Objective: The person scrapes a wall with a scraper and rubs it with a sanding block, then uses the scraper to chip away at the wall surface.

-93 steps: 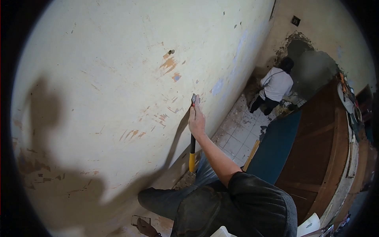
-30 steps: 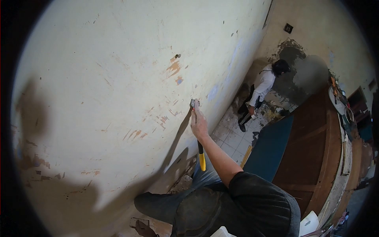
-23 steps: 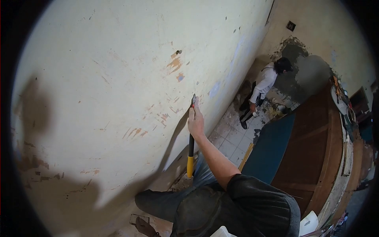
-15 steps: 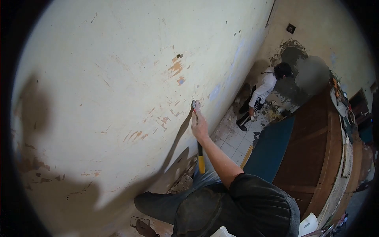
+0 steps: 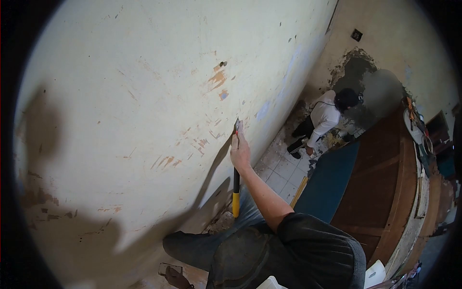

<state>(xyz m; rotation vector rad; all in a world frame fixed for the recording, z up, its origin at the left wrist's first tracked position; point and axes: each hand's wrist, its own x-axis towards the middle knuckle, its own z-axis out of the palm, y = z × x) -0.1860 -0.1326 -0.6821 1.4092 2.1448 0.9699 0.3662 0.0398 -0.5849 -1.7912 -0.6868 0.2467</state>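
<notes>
My right hand (image 5: 240,153) is closed near the head of a long hand tool with a black and yellow handle (image 5: 236,204). Its narrow metal tip (image 5: 237,124) is at the pale wall (image 5: 144,96), close to or touching it. Scratches and chipped orange-brown patches (image 5: 217,80) mark the paint around it. Low at the bottom edge, in shadow, what appears to be my left hand (image 5: 176,278) has its fingers around a small flat rectangular object (image 5: 169,269), whose kind I cannot make out. A dark band shows at that wrist.
A co-worker in a white top (image 5: 326,115) bends over by the far wall, near a grey plaster patch (image 5: 380,91). A brown wooden panel (image 5: 370,188) with a blue section stands on my right. White floor tiles (image 5: 279,168) with debris lie between.
My right hand has shifted slightly left. The tool's handle has swung left and now hangs nearly upright. The co-worker has bent a little lower. My left hand has hardly moved.
</notes>
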